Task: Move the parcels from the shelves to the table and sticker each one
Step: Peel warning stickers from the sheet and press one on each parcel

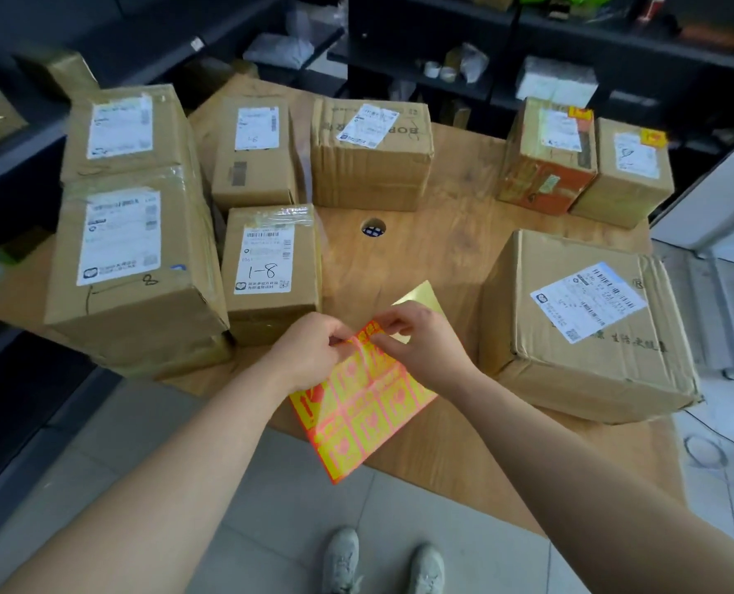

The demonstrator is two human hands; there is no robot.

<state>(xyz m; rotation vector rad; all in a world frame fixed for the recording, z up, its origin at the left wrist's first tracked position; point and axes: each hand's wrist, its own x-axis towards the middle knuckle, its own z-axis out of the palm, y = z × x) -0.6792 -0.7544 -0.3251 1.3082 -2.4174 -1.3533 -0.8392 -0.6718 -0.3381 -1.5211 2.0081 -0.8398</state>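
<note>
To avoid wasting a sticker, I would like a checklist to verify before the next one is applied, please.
1. Grip on the sticker sheet: ok; left hand and right hand both pinch its top edge.
2. One sticker peeled free: cannot tell; the hands cover that corner.
3. Parcel within easy reach: ok; the box marked 1-8 stands just beyond the hands.
4. That box lacks a sticker: ok; none visible on its top.
5. Far-right parcels done: ok; the orange box and the neighbour box each carry a yellow sticker.
</note>
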